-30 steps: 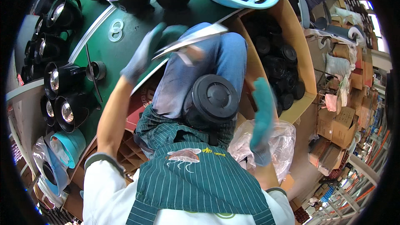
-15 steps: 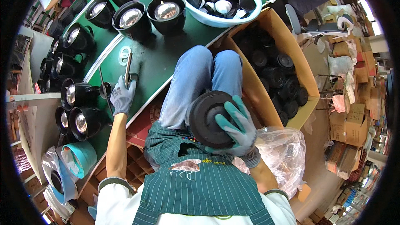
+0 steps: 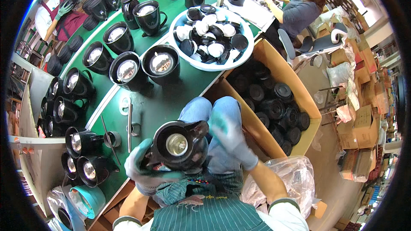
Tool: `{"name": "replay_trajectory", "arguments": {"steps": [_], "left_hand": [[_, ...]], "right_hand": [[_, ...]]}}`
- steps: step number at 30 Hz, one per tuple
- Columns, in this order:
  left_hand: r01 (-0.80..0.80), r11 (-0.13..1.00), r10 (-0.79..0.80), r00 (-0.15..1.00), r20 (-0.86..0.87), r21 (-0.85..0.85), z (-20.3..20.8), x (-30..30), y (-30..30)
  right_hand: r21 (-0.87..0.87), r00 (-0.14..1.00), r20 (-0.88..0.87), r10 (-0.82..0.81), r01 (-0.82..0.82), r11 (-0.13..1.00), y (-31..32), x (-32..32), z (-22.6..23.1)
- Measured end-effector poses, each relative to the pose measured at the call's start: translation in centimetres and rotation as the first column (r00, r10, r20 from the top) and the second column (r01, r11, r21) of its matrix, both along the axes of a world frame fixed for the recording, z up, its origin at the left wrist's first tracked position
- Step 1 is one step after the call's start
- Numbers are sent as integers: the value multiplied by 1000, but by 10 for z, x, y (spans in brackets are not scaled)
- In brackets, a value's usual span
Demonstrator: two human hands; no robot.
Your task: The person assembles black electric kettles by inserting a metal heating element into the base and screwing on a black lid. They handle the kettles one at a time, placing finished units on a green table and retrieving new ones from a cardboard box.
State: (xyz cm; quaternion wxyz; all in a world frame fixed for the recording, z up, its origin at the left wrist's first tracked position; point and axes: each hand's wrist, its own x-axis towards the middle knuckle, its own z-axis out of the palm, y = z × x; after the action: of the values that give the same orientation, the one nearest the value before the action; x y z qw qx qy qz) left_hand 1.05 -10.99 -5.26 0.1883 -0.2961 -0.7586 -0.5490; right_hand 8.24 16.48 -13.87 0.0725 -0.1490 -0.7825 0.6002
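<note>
A glossy black jug (image 3: 193, 159) stands over my lap, its round mouth facing up and a shiny pale liner showing inside. My left hand (image 3: 144, 169), in a grey and green glove, is wrapped round the jug's left side and handle. My gloved right hand (image 3: 229, 139) hovers just right of the jug's spout, its fingers smeared by motion. On the green table (image 3: 158, 107), left of my knees, lie a metal rod tool (image 3: 129, 127), a thin dark rod (image 3: 109, 139) and white rings (image 3: 124, 105).
Several black jugs with silvery liners (image 3: 127, 69) stand along the table. A light blue basin (image 3: 205, 65) holds black and white caps. Right of my legs, a cardboard box (image 3: 314, 134) contains round black parts. A seated person (image 3: 295, 15) works beyond; another person (image 3: 58, 8) is at far left.
The black round base under my right hand is out of sight; the jug now shows its mouth. My left hand has left the metal rod tool for the jug. The view has tilted up.
</note>
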Motion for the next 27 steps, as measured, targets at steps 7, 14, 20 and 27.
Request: {"name": "replay_trajectory", "arguments": {"steps": [7, 14, 20, 27], "left_hand": [[172, 949, -176, 984, 9, -266, -1, -44, 42], [236, 922, -192, 967, 167, -309, 17, -65, 60], [346, 896, -307, 936, 176, -278, 22, -66, 66], [375, 818, -409, 912, 16, -436, 26, -41, 64]], "right_hand": [[951, 982, -109, -156, 148, 271, 129, -233, 39], [931, 949, 253, -189, -186, 314, 132, -270, 36], [268, 923, -384, 36, 73, 961, 92, -121, 120], [483, 917, 24, 398, -359, 799, 52, -8, 159]]}}
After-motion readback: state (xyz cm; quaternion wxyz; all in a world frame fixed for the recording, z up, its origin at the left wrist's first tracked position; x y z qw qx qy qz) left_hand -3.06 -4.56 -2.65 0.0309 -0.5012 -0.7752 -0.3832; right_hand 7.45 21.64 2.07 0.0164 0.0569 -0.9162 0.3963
